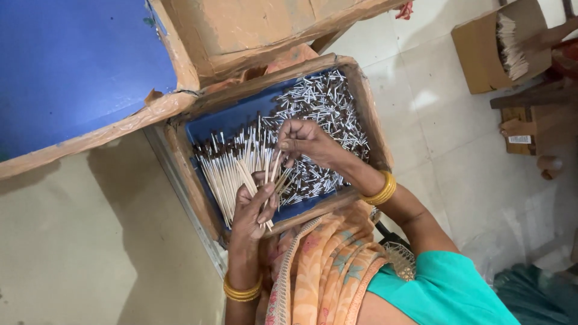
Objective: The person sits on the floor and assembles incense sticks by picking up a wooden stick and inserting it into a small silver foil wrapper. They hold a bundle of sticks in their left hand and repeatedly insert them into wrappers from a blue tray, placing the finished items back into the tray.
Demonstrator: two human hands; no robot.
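Note:
A shallow cardboard tray [372, 129] with a blue lining sits in front of me, filled with several thin pale sticks [325, 102] that have dark tips. My left hand [254, 210] is closed around a fanned bundle of these sticks [232, 165] at the tray's near edge. My right hand [304, 141] hovers over the middle of the tray, its fingertips pinching a few sticks at the top of the bundle. Both wrists wear gold bangles. An orange patterned cloth [325, 265] lies over my lap below the tray.
A large blue board with a cardboard rim [72, 66] lies at the upper left, and a cardboard flap [253, 30] rises behind the tray. An open box of pale sticks [506, 48] and wooden pieces [530, 102] stand on the tiled floor at the right.

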